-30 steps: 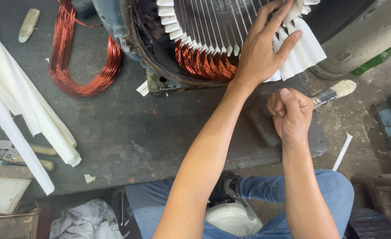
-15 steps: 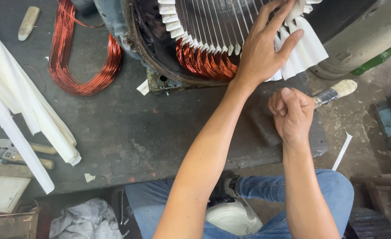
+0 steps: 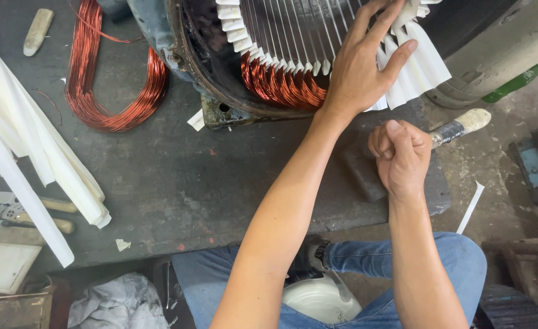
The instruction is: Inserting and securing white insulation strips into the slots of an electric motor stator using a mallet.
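**Stator slot liners: left hand steadying, right hand on the tool**

- Far left of both hands: a bundle of long white paper strips [image 3: 31, 152] lies on the dark bench top [image 3: 177, 183]. A loose copper wire coil [image 3: 110, 79] sits between the strips and the stator, well clear of either hand.
- The stator [image 3: 202, 79] lies on its side at the top of the view with its bore facing the camera. Its copper windings [image 3: 281, 88] bulge out of the lower slots, just left of and below the left hand.
- The left hand [image 3: 360, 67] is spread wide and flat. Its palm is over the slot mouths and its fingertips press on the fan of white slot liners [image 3: 424, 61] sticking out to its right. It is bracing, with nothing pinched.
- The right hand [image 3: 403, 155] is below and right of the left and does not touch it. It is a closed fist round the tool handle [image 3: 464, 125], whose taped, pale end pokes out to the right of the fist. The working end is hidden. The dark block [image 3: 363, 173] just left of the fist may be its head, but I can't tell.

My read is that this is the liner and winding seating step, with the liners being held in line while the tool is readied. A next move would need the left fingers kept off the strike line, the tool brought squarely onto the liner or winding edge, and light force, since enamel and paper damage easily.
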